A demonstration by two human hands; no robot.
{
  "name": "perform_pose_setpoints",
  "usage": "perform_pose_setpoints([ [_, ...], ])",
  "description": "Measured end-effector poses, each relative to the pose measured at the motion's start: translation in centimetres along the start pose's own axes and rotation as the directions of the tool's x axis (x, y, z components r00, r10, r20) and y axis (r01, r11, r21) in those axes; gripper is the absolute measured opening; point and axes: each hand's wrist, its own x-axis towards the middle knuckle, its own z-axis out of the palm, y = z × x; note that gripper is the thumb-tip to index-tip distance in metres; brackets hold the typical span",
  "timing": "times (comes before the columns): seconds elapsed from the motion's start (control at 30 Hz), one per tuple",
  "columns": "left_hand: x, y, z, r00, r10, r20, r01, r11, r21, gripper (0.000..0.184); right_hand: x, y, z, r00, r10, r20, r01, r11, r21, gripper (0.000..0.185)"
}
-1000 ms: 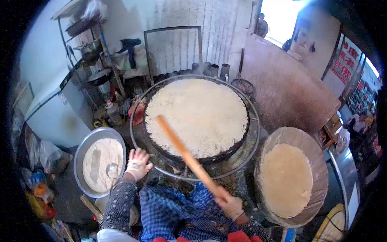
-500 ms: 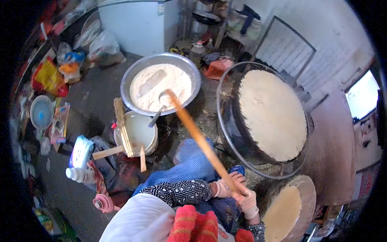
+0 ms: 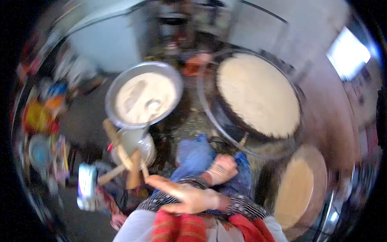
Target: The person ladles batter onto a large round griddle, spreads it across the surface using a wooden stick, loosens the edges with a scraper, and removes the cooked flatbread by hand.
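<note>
My right hand point(image 3: 193, 198), in a pale glove, reaches left across my body. Its fingers are stretched out and the hand looks open, with the fingertips close to the wooden handles at the bucket. My left hand point(image 3: 223, 169), gloved too, rests over my knee with curled fingers; whatever they may hold is hidden. A whitish bucket point(image 3: 151, 146) carries a bundle brush point(image 3: 115, 137), a pale stick point(image 3: 144, 168) and a brown wooden piece point(image 3: 134, 175) that is blurred. Beyond it, a metal basin point(image 3: 177, 76) contains pale flour or batter point(image 3: 163, 90) and a scoop point(image 3: 153, 105).
A round griddle point(image 3: 229, 115) with a pale sheet point(image 3: 258, 94) over it stands at the right, inside a metal ring point(image 3: 207, 107). Nearer lies a round tray point(image 3: 316, 165) with a tan layer. On the left are a tissue pack point(image 3: 86, 183) and bags point(image 3: 38, 117).
The long wooden stick is out of the basin and no longer in a two-handed grip. My right hand has swung left across my body. The view has shifted and blurred.
</note>
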Motion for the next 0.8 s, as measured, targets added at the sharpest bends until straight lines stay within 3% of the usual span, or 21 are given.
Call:
perform_pose_setpoints([
  [0.03,0.0,-1.0,-1.7,0.994,0.004,-0.106,0.003,0.997,0.072,0.038,0.1,-0.1,0.5,0.997,0.031,-0.075,-0.041,0.989,-0.139,0.085],
  [0.07,0.1,-2.0,-3.4,0.978,0.008,-0.21,0.022,0.99,0.141,0.042,-0.8,0.4,0.4,0.974,0.154,-0.168,-0.201,0.927,-0.315,0.089],
  [0.17,0.8,-3.5,-6.9,0.967,-0.196,-0.162,0.229,0.948,0.222,0.05,-6.7,3.5,-0.8,0.849,0.227,-0.477,-0.488,0.684,-0.542,0.087],
  [0.23,2.0,-4.0,-8.3,0.908,-0.417,-0.047,0.41,0.857,0.312,0.056,-12.8,3.6,-2.0,0.687,0.25,-0.682,-0.651,0.628,-0.426,0.078],
  [0.3,2.7,-5.5,-9.0,0.82,-0.57,0.049,0.5,0.757,0.421,0.062,-18.5,4.1,-2.0,0.419,0.247,-0.874,-0.814,0.528,-0.241,0.069],
  [0.37,1.1,-12.0,-6.1,0.876,-0.483,0.001,0.448,0.812,0.373,0.062,-26.4,4.4,0.5,0.153,0.19,-0.97,-0.857,0.515,-0.034,0.063],
  [0.4,1.3,-13.0,-5.9,0.877,-0.481,0.009,0.438,0.805,0.4,0.061,-29.8,4.2,2.1,-0.035,0.205,-0.978,-0.89,0.44,0.124,0.057],
  [0.47,1.4,-14.6,-5.6,0.862,-0.506,0.0,0.455,0.775,0.439,0.058,-36.6,5.4,6.8,-0.424,0.217,-0.879,-0.833,0.287,0.473,0.047],
  [0.57,1.3,-15.3,-5.6,0.837,-0.548,-0.014,0.489,0.735,0.47,0.056,-47.8,8.4,18.1,-0.768,-0.005,-0.64,-0.635,0.131,0.761,0.054],
  [0.6,1.6,-15.1,-5.6,0.843,-0.538,-0.016,0.475,0.729,0.494,0.058,-51.4,8.2,21.4,-0.831,-0.075,-0.552,-0.556,0.052,0.83,0.057],
  [0.7,2.7,-8.6,-6.4,0.909,-0.418,0.004,0.348,0.762,0.547,0.06,-58.8,5.2,26.4,-0.924,-0.195,-0.33,-0.287,-0.219,0.933,0.096],
  [0.77,3.6,-7.4,-5.1,0.915,-0.395,0.083,0.301,0.803,0.514,0.066,-60.7,0.5,25.5,-0.993,-0.092,-0.071,-0.043,-0.277,0.96,0.11],
  [0.8,3.8,-7.3,-4.4,0.934,-0.347,0.085,0.258,0.821,0.51,0.066,-60.4,-1.5,24.6,-0.994,-0.097,-0.06,-0.025,-0.324,0.946,0.117],
])
